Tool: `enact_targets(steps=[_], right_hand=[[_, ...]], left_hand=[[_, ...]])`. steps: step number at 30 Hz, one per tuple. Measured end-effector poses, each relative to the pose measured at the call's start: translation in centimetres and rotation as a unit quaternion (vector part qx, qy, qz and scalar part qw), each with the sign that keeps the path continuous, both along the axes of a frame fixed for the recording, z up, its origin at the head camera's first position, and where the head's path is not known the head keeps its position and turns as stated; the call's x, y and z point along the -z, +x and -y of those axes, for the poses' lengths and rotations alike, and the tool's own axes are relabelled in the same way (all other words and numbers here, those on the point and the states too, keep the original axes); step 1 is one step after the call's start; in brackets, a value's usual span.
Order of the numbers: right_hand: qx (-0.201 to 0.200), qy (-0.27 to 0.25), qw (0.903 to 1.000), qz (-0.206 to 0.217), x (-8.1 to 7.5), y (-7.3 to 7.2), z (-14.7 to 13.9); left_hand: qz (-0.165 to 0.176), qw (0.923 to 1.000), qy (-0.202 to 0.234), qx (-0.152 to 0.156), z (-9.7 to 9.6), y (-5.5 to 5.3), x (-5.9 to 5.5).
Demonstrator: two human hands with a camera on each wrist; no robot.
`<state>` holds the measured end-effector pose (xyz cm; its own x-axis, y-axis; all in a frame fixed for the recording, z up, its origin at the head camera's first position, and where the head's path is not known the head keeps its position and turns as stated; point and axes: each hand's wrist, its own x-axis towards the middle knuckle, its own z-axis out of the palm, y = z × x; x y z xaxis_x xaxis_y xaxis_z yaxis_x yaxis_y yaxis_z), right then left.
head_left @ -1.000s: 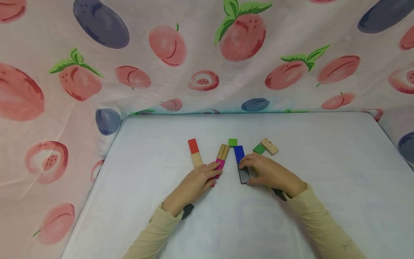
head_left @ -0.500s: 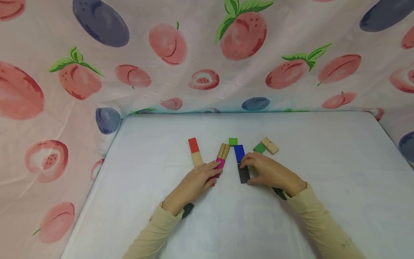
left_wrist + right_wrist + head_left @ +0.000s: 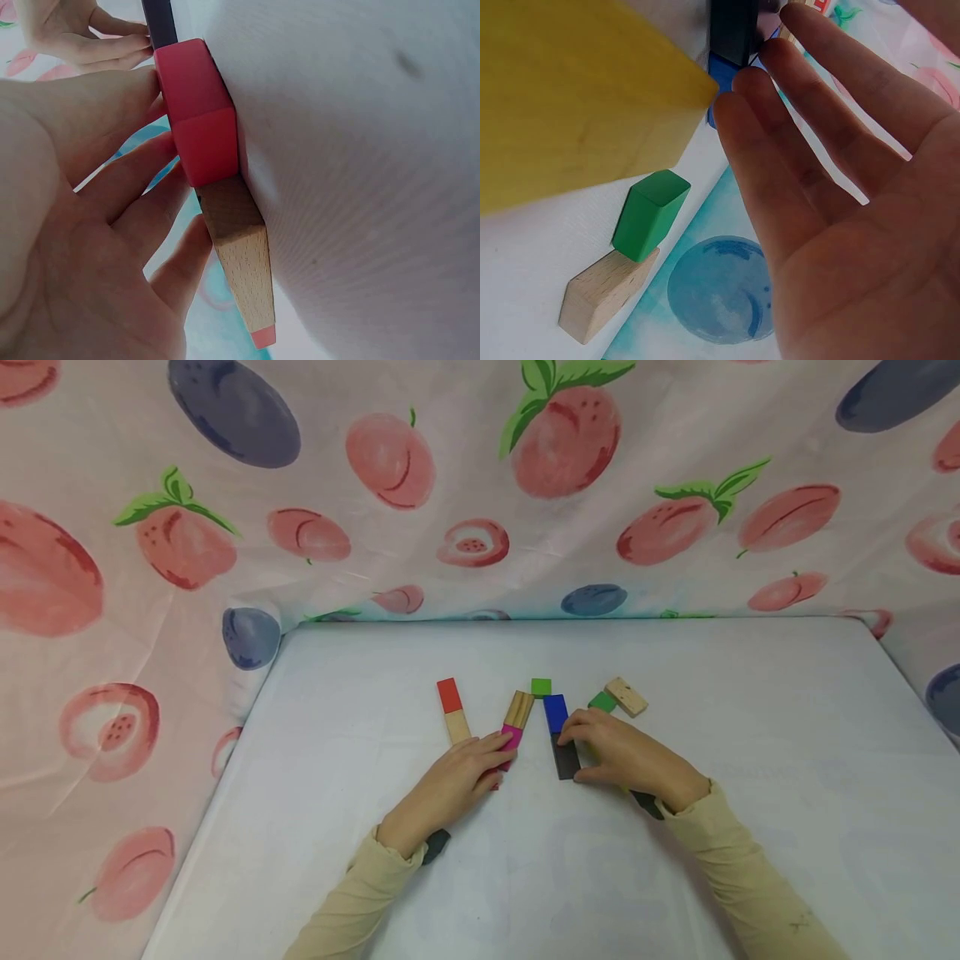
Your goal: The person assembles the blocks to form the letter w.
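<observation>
Small painted wooden blocks lie in angled rows on a white table. My right hand (image 3: 626, 752) holds a black block (image 3: 567, 762) between thumb and forefinger. Its far end meets a blue block (image 3: 555, 713). A yellow block (image 3: 585, 97) looms large by that hand in the right wrist view, mostly hidden from above. My left hand (image 3: 450, 781) rests with extended fingers over a magenta block (image 3: 512, 739) and a red block (image 3: 199, 112), its thumb at the red one. Beyond the magenta block lies a grooved wooden block (image 3: 519, 710).
A plain wooden block (image 3: 457, 727) continues from another red block (image 3: 449, 695) toward the left hand. A light green block (image 3: 541, 687) stands beyond the middle rows. Right of it, a darker green block (image 3: 602, 702) touches a knotted wooden block (image 3: 626, 697). A fruit-print cloth (image 3: 472, 460) hangs behind.
The black block has slid slightly away from me, up against the blue block, with my right fingers on it. My left hand stays in place.
</observation>
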<state>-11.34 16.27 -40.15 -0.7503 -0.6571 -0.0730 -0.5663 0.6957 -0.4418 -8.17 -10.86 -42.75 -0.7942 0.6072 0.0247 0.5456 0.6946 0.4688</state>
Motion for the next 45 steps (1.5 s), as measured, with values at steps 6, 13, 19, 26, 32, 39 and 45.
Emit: enact_targets(steps=[6,13,19,26,32,39,45], right_hand=[[0.002,-0.002,1.0000,-0.002,0.0,0.0,0.0],[0.005,0.004,1.0000,0.003,0.0,-0.1,0.1],[0.013,0.000,0.9999,0.003,-0.3,0.0,0.1],[0.040,-0.015,0.9990,-0.013,-0.5,-0.1,-0.4],[0.074,-0.017,0.9966,-0.032,-0.6,-0.4,-0.9],[0.107,-0.036,0.9927,-0.043,-0.4,-1.1,-1.8],[0.116,-0.064,0.9897,-0.055,0.2,-1.7,-2.7]], left_hand=[[0.001,1.0000,0.001,0.000,0.0,0.0,-0.1],[0.001,0.9999,-0.011,0.000,0.0,0.0,0.0],[0.002,0.9999,-0.011,-0.002,0.1,0.0,-0.1],[0.003,1.0000,0.007,0.000,0.1,0.0,-0.3],[0.002,0.9999,0.011,-0.002,0.1,0.1,-0.3],[0.000,1.0000,0.005,-0.001,0.2,0.1,-0.1],[-0.003,1.0000,0.008,0.004,0.1,0.0,0.0]])
